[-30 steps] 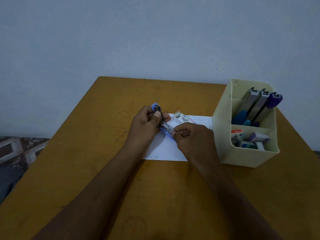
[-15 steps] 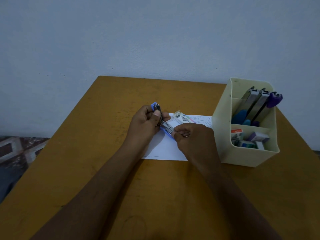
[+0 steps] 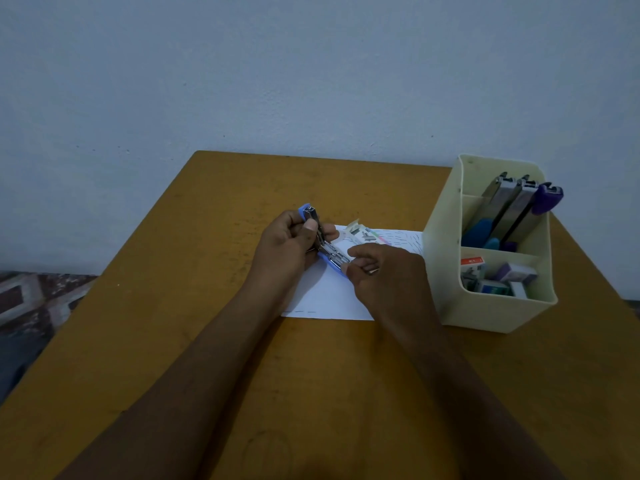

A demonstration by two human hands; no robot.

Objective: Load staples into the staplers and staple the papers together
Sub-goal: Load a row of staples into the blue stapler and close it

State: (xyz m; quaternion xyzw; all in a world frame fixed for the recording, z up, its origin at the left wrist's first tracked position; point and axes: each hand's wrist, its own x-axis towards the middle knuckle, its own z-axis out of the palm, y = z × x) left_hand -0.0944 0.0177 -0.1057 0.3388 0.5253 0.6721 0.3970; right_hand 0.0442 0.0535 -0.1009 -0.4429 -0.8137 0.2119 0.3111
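A light-blue stapler [image 3: 323,245] is swung open above the white paper [image 3: 329,296] at the table's middle. My left hand [image 3: 289,252] grips its hinge and raised top arm, thumb on the metal. My right hand [image 3: 384,275] pinches at the front end of the stapler's metal staple channel; a strip of staples between its fingers is not clearly visible. An opened staple box [image 3: 363,233] lies on the paper just behind my right hand.
A cream organizer [image 3: 446,271] stands at the right of the brown table [image 3: 173,306]. Its back compartment holds three staplers [image 3: 509,209]; its front compartment holds small staple boxes [image 3: 498,278]. A wall rises behind the table. Patterned floor shows at the left.
Almost nothing has moved. My right fingers shifted slightly at the stapler's channel; the stapler stays open in my left hand.
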